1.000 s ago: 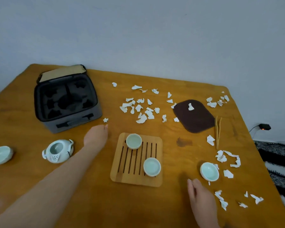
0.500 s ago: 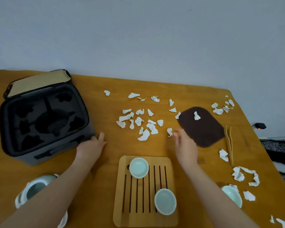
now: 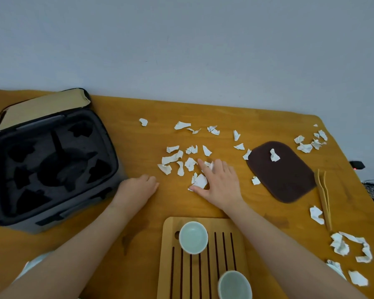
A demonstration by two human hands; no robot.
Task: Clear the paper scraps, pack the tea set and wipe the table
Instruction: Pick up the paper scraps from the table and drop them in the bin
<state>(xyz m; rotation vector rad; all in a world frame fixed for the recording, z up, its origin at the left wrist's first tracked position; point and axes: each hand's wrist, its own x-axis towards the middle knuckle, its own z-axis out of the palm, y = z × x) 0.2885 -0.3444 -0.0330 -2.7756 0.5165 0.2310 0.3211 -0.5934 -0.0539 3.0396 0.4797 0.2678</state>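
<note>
A: Both hands are down on the table point(image 3: 225, 117), middle of the frame. The right hand point(image 3: 219, 184) lies palm down on the central bunch of paper scraps point(image 3: 173, 157). Its fingers are spread and fairly straight, not closed round anything.

B: One scrap sits in the gap between thumb and forefinger, and another peeks out from under the fingers. That's pressing, not pinching.

A: And the left hand point(image 3: 138, 187)?

B: Just left of that bunch, knuckles up, fingers tucked under, right beside the front corner of the open case point(image 3: 78, 209). Whether anything's inside that curl, I can't tell.

A: The case fills the left of the frame, lid tipped back, dark foam cut-outs showing.

B: Tea set, then. The slatted wooden tray point(image 3: 171, 231) is at bottom centre, between the two forearms. One pale cup point(image 3: 193, 237) stands at its top end, and the second cup point(image 3: 234, 285) is at the bottom edge of the frame.

A: Right of centre lies the brown cloth point(image 3: 289, 180), with a single scrap on top of it and another touching its upper left edge.

B: The bamboo tongs point(image 3: 323, 199) lie just off its right edge. More scraps are scattered at the table's upper right corner and down the right side of the frame.
</note>
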